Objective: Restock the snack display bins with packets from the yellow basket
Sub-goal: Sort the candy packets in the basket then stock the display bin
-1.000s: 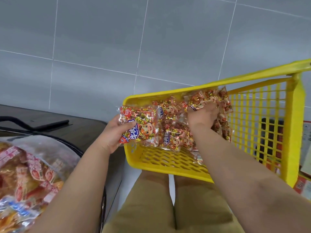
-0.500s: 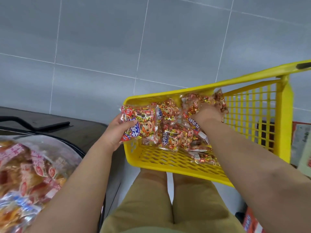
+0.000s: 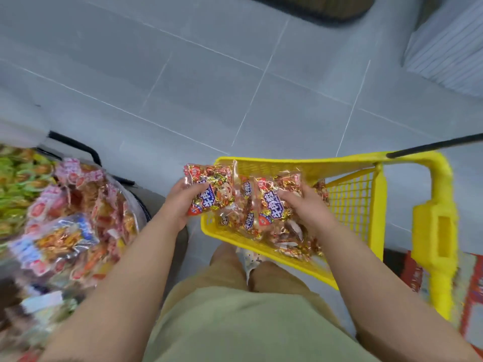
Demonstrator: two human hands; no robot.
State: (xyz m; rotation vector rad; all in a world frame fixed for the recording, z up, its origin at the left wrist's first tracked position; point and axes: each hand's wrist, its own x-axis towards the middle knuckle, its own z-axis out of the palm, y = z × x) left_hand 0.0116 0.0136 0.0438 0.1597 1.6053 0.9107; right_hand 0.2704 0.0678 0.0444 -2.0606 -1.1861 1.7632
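Two packets held up, one in each hand. Biggest thing first: yellow basket (image 3: 300, 163), with more packets (image 3: 251, 226) piled along its near left side. Next, display bin (image 3: 78, 218) off to the left, heaped with other snacks and blurry.

Left hand (image 3: 180, 202) just past the basket's left edge, fingers and thumb curled round one packet (image 3: 209, 189). Right hand (image 3: 305, 205) over the middle of the basket, gripping a second packet (image 3: 274, 205) by its lower end.

Best way, by the look of it: lift both straight up over the rim, swing left, then lay flat on top of the heap in the bin. Squeeze firm but soft, so as not to squash the little wrapped bits inside. Careful with the shiny wrap, likely slippery and easy to drop. Mind the packet corners near the basket's holes, maybe quick to snag.

Writing last: big blue and white letters "牛肉粒" on the right packet, the same start on the left one, with small "Beef Cub" beside. Tiny red badge in each top corner, too small to read.
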